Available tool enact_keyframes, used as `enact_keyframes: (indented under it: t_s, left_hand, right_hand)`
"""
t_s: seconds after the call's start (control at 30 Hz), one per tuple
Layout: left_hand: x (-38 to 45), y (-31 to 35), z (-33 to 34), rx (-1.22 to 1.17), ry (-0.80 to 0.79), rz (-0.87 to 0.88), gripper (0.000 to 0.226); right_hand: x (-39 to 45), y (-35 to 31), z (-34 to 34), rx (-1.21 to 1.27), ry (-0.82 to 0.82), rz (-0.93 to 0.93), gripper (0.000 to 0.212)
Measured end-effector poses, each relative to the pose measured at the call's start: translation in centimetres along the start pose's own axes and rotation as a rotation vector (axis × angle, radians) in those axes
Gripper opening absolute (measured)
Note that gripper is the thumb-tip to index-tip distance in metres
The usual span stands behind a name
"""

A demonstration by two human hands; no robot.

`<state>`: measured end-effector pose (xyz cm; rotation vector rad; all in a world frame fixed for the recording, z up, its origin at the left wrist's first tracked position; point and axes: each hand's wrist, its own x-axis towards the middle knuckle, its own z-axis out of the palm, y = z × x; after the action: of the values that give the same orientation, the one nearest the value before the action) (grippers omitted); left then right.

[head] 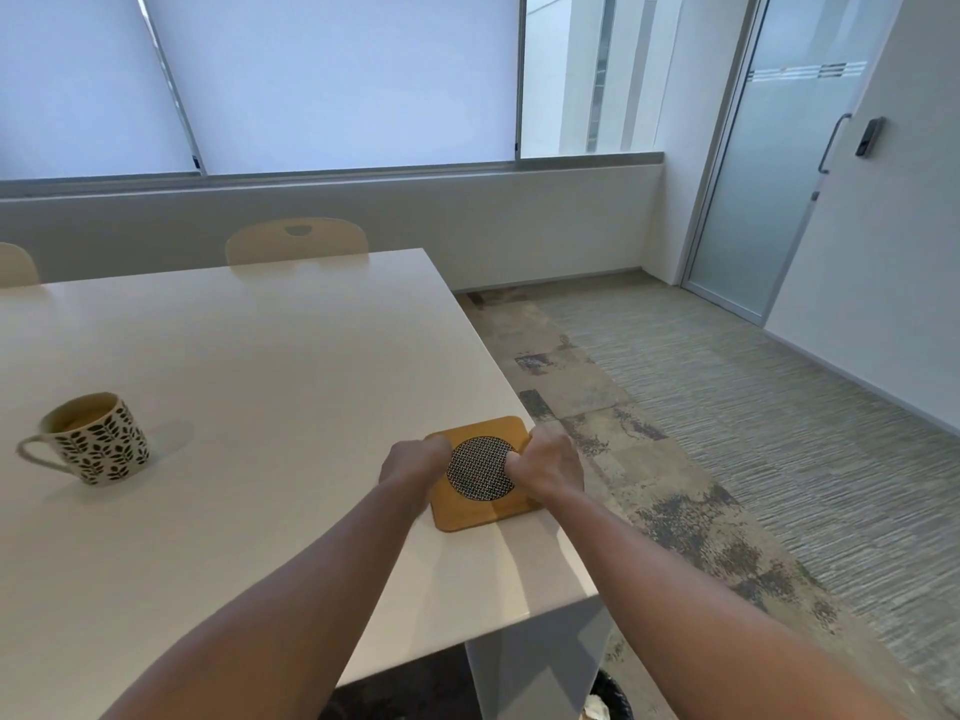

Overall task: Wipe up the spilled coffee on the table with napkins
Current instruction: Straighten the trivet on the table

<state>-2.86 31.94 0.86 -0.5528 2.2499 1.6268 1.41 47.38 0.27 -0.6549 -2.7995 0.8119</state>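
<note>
Your left hand (415,462) and right hand (545,467) each curl a grip on the wooden coaster (480,472) at the worktop (260,356) edge; no spill or napkins show. Yank it and it could slide off; the full mug (93,441) sits well apart.

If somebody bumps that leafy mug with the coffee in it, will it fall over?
Probably not easily: the mug is squat and stands flat on the table. It looks nearly full, so a bump would likely slosh coffee out. The glossy tabletop might let it slide, and it looks ceramic, so likely breakable.
</note>
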Motion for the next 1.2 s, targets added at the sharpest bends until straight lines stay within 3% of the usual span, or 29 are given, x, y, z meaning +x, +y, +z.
enact_keyframes:
  t_s: [0.33,0.83,1.2]
  left_hand:
    - [0.8,-0.3,-4.8,-0.039,0.09,0.043,0.041]
    - [2.1,-3.7,-13.3,0.108,0.303,0.028,0.009]
    - [2.4,-5.6,-16.4,0.13,0.39,-0.007,0.013]
  right_hand:
    - [-1.3,-4.6,1.7,0.02,-0.008,-0.1,0.037]
    - [-4.5,-11.0,6.0,0.047,-0.152,-0.204,0.034]
    - [-6.7,-13.1,8.4,0.064,-0.229,-0.213,0.041]
